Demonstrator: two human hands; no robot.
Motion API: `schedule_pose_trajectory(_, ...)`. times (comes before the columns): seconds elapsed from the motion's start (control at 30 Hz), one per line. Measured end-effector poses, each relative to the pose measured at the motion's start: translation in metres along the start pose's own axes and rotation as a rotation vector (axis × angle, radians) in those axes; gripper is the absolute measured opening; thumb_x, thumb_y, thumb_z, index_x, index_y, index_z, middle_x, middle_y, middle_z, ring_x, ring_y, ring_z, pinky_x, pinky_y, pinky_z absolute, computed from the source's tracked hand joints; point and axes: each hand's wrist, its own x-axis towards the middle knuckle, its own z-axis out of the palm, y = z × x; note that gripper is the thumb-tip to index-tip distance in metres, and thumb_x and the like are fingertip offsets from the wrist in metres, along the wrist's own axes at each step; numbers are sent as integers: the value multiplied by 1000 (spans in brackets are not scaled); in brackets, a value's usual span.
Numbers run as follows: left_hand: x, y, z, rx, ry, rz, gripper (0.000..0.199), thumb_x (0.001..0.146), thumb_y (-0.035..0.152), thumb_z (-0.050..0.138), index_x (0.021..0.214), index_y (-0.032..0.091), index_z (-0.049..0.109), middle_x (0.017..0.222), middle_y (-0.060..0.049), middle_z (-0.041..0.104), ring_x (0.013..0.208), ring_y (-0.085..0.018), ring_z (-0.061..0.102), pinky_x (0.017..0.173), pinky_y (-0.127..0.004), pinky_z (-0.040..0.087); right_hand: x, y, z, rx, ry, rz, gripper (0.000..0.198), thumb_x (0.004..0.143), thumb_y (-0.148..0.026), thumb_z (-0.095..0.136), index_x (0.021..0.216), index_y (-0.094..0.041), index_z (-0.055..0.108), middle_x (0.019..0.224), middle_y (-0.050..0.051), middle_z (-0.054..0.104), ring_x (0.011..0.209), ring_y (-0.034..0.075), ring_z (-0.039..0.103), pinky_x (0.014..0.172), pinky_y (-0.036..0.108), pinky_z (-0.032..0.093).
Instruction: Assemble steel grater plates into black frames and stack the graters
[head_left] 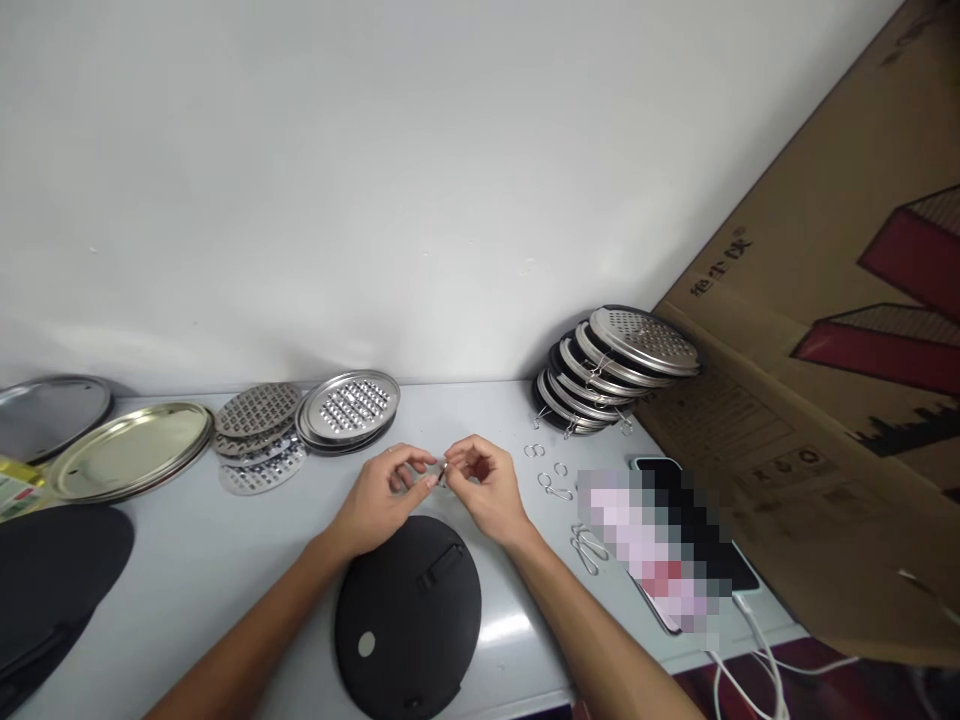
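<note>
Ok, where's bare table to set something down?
Along the wall, between the oval grater and the tilted stack. Another patch lies left of the middle black disc, partly under the left forearm. Right is crowded: wire rings, clips, phones.

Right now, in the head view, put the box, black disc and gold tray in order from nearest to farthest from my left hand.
From your left hand:
1. Black disc, just below it in the view.
2. Gold tray, off to the left.
3. Box, over on the right.
</note>
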Motion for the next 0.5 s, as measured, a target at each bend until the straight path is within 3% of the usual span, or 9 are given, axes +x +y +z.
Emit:
schedule_pose_trajectory(0.23,-7,10,5,121,107,143,13,83,32,68,90,23,74,77,-2,70,68,-17,59,68,-28,44,-1,2,2,83,-73,26,10,73,-25,73,76,-19,65,63,-1,67,57,14,62,54,25,49)
schedule_pose_trajectory(0.5,-9,11,6,115,175,150,13,87,30,63,86,21,72,75,-1,71,66,-16,59,67,-28,45,2,-1,-1,67,-133,59,13,78,-31,73,79,-19,69,70,0,67,65,14,62,60,25,48)
